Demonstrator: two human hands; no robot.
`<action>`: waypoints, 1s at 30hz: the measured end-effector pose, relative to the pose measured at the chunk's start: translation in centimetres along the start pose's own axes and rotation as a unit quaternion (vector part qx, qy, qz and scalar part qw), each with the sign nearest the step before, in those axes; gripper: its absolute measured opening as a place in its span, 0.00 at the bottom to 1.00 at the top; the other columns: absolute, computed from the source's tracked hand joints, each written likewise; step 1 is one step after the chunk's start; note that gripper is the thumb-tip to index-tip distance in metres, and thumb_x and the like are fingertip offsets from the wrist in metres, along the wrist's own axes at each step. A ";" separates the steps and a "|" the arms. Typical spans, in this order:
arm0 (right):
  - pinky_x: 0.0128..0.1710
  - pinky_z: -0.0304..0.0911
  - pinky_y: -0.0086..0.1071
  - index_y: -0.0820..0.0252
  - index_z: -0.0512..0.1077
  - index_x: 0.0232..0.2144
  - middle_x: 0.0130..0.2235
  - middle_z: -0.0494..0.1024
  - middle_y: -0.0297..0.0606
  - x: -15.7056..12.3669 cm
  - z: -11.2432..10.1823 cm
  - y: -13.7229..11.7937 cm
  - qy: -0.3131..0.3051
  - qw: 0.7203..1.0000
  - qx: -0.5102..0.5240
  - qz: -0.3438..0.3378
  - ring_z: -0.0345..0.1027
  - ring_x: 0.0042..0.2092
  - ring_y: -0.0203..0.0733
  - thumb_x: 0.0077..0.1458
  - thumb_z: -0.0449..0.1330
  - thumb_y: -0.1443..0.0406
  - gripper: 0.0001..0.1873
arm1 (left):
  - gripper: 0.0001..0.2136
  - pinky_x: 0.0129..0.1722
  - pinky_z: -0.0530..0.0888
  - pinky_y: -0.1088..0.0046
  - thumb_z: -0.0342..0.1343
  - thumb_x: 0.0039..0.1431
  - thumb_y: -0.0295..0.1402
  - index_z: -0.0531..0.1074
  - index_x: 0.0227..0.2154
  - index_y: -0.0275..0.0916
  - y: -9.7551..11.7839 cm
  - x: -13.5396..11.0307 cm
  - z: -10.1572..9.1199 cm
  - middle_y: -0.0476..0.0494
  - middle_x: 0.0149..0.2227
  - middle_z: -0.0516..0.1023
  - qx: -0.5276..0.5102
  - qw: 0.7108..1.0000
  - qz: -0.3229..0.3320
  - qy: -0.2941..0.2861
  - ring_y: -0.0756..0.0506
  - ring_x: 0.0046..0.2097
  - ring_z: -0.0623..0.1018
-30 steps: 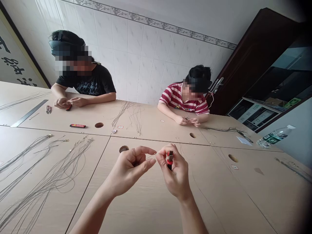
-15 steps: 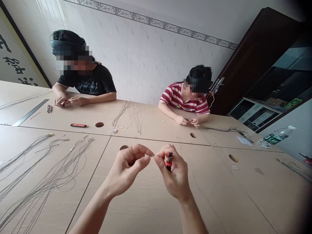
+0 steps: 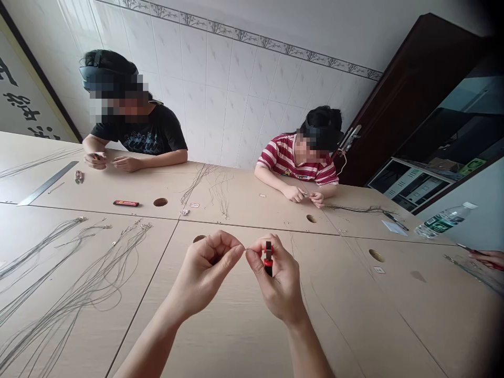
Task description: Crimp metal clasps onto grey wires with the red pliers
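My left hand [image 3: 207,268] is raised over the light wooden table [image 3: 244,336], thumb and forefinger pinched on the end of a thin cord [image 3: 245,250]. My right hand [image 3: 277,278] faces it, almost touching, and is closed round a small red and black tool [image 3: 268,258]; its thumb and forefinger also pinch the same cord end. Both forearms come up from the bottom edge.
Several thin grey cords [image 3: 74,278] lie spread on the table at left. Across it sit a person in a black shirt [image 3: 144,134] and one in a striped shirt [image 3: 291,157], both handling small parts. A red lighter [image 3: 126,203], a metal ruler [image 3: 47,182], cable holes [image 3: 160,201] and a water bottle [image 3: 444,219] are there too.
My left fingers have curled from partly spread into a tight pinch. Both hands drifted slightly left and closer together. A further hand has come into view at the right edge.
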State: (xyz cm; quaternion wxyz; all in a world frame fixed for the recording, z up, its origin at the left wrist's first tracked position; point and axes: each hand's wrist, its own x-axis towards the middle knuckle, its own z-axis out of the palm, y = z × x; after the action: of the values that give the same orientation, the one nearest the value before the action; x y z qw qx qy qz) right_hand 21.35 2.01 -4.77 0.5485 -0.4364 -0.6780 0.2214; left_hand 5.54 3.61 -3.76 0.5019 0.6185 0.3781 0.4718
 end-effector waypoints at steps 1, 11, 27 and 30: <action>0.32 0.55 0.31 0.56 0.64 0.30 0.29 0.63 0.31 0.0 0.0 0.0 -0.003 1.000 -0.001 -0.001 0.58 0.32 0.37 0.63 0.55 0.66 0.07 | 0.13 0.20 0.53 0.78 0.55 0.63 0.42 0.70 0.30 0.37 0.0 0.0 0.0 0.56 0.20 0.58 -0.001 1.000 0.000 -0.002 0.54 0.23 0.55; 0.32 0.55 0.32 0.55 0.61 0.29 0.28 0.64 0.31 0.0 0.0 0.1 -0.008 1.000 -0.011 -0.010 0.58 0.32 0.37 0.61 0.55 0.69 0.08 | 0.14 0.21 0.54 0.77 0.55 0.62 0.43 0.70 0.29 0.37 0.0 0.1 -0.1 0.54 0.22 0.60 0.012 1.000 -0.007 -0.003 0.54 0.23 0.56; 0.27 0.53 0.29 0.58 0.62 0.26 0.24 0.58 0.29 0.4 -0.4 -0.5 -0.086 0.975 0.144 0.149 0.51 0.27 0.34 0.61 0.56 0.56 0.16 | 0.11 0.21 0.56 0.78 0.52 0.64 0.40 0.68 0.30 0.37 0.2 0.1 0.2 0.55 0.22 0.60 0.045 0.999 0.010 -0.011 0.53 0.24 0.56; 0.29 0.54 0.30 0.58 0.64 0.26 0.26 0.59 0.31 0.5 -0.7 -0.4 -0.089 0.969 0.155 0.169 0.52 0.29 0.35 0.60 0.57 0.55 0.16 | 0.12 0.21 0.56 0.77 0.52 0.63 0.40 0.68 0.29 0.37 0.2 0.2 0.4 0.54 0.22 0.60 0.049 0.999 0.001 -0.009 0.53 0.23 0.56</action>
State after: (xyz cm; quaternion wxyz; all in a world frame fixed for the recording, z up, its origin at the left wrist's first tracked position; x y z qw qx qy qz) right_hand 21.83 2.08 -3.94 0.5017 -0.4333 -0.5975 0.4511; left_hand 5.96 3.65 -3.53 0.4741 0.6469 0.3955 0.4475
